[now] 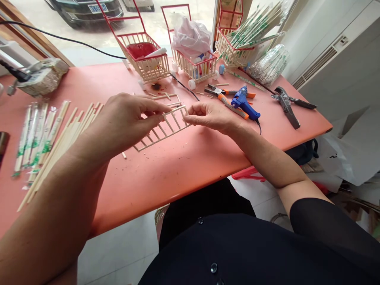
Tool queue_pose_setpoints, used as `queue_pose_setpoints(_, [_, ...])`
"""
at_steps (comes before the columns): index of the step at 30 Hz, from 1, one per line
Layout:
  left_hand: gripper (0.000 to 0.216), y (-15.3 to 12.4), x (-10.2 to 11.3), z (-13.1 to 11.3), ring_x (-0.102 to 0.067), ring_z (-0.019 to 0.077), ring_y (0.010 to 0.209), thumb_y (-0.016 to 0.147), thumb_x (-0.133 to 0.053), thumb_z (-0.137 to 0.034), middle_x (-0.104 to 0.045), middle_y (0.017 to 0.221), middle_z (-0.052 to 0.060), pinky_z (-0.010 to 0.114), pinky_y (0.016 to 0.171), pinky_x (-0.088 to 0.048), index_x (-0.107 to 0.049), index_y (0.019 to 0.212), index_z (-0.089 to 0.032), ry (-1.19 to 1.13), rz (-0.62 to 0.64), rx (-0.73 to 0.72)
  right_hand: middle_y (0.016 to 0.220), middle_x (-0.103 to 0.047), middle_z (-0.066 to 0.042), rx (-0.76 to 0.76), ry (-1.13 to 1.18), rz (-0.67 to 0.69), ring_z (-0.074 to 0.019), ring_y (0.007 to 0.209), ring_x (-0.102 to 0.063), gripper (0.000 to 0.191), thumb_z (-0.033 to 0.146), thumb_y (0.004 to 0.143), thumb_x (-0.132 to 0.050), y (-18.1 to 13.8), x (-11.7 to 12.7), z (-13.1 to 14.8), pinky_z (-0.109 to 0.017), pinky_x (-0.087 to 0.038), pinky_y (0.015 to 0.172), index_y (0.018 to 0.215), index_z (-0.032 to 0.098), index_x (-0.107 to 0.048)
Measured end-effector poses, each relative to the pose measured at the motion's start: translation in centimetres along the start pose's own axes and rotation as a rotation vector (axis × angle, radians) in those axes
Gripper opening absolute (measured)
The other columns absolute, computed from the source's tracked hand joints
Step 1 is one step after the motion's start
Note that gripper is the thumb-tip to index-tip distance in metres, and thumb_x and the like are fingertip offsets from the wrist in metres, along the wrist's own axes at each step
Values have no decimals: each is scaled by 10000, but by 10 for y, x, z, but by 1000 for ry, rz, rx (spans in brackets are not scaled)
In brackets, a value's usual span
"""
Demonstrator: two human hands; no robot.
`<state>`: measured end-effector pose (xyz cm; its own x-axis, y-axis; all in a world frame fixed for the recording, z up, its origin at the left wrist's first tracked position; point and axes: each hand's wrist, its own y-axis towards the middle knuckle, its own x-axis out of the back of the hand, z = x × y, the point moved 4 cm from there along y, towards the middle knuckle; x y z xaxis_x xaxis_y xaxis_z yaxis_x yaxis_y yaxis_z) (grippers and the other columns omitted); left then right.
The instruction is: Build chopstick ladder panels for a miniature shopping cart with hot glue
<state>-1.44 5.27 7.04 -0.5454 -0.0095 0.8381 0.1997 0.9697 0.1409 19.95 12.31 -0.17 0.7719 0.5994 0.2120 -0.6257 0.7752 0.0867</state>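
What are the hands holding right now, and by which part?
A ladder-like wooden stick panel. The left hand pinches its upper rail; the right hand pinches its far right end.

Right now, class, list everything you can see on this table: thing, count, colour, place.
table: one, salmon-pink, under everything
frame: one, pale wood, ladder-like, table middle
chopsticks: many, pale wood, some in green-printed wrappers, table left
carts: three, wood with red handles, back edge
glue gun: one, blue, right of the frame
pliers: one, orange handles, behind the glue gun
snips: one, grey, far right
cable: one, black, back left
left hand: one, pinching the frame's top rail
right hand: one, pinching the frame's right end
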Motion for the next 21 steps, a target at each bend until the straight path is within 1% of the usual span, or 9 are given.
queue_pose_setpoints(4, [421,1,-1,-1,-839,306,1012,947,-636,-446,-923,1130,24,443,1013,-641,-949,1200,-323,4,5,-2,787,-691,8,11,-1,23,-111,754,-594,278,300,964,-928,1,-2,-1,-242,-492,720,833,159,-727])
queue_pose_setpoints(9, [386,-1,-3,-4,-834,292,1035,962,-620,-432,-915,1134,-2,420,1042,-630,-940,1169,-376,9,17,-1,770,-687,14,33,13,54,-99,730,-599,317,311,959,-929,2,-3,-2,-225,-487,682,800,164,-698])
queue_pose_setpoints(12, [411,-3,-4,-10,-823,293,1085,1002,-572,-400,-904,1206,22,419,1084,-606,-932,1181,-314,63,-3,-14,777,-694,8,26,2,54,-94,717,-612,277,283,968,-894,3,-3,-4,-209,-462,624,814,162,-699])
queue_pose_setpoints(14, [437,-3,-5,-14,-815,288,1138,1038,-526,-388,-895,1253,28,412,1113,-591,-923,1198,-300,112,-20,-42,783,-699,5,11,0,35,-98,728,-640,260,279,962,-891,2,-2,-5,-201,-469,614,827,163,-702])
queue_pose_setpoints(16, [445,-4,-6,-17,-814,281,1175,1063,-500,-391,-889,1274,26,406,1120,-586,-917,1199,-322,136,-45,-77,789,-707,4,2,6,17,-101,736,-653,286,307,952,-912,2,-1,-4,-201,-496,632,825,169,-695])
queue_pose_setpoints(18, [438,-4,-6,-18,-817,284,1210,1079,-507,-397,-880,1323,34,412,1128,-585,-912,1226,-321,128,-57,-90,795,-714,1,4,13,1,-102,734,-651,357,355,940,-943,1,0,-3,-209,-525,656,798,179,-667])
queue_pose_setpoints(21, [445,-7,-1,-18,-803,300,1288,1097,-539,-403,-856,1416,66,428,1168,-577,-894,1313,-244,99,-82,-98,809,-712,-5,11,26,-7,-108,742,-654,439,434,924,-972,0,2,-2,-226,-561,687,779,187,-640])
